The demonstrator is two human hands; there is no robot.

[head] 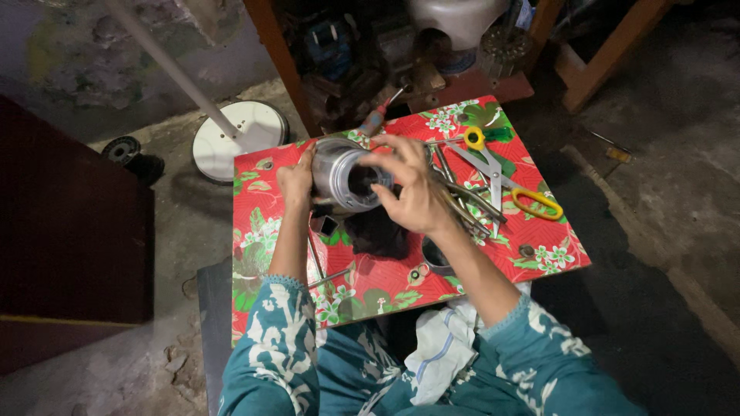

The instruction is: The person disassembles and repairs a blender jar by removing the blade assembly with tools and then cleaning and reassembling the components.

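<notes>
A silvery metal cylinder [339, 173] with a dark open end is held on its side above a small table covered in red flowered cloth [532, 246]. My left hand [295, 183] grips its far end. My right hand [412, 185] curls over the open rim, fingers on the metal. A black cloth [378, 233] lies on the table just under the cylinder.
Yellow-handled scissors [501, 177] and several metal hand tools [462, 196] lie on the table's right side. A red-handled screwdriver [376, 117] rests at the far edge. A white round stand base [235, 139] sits on the floor to the left. A white cloth [439, 347] lies on my lap.
</notes>
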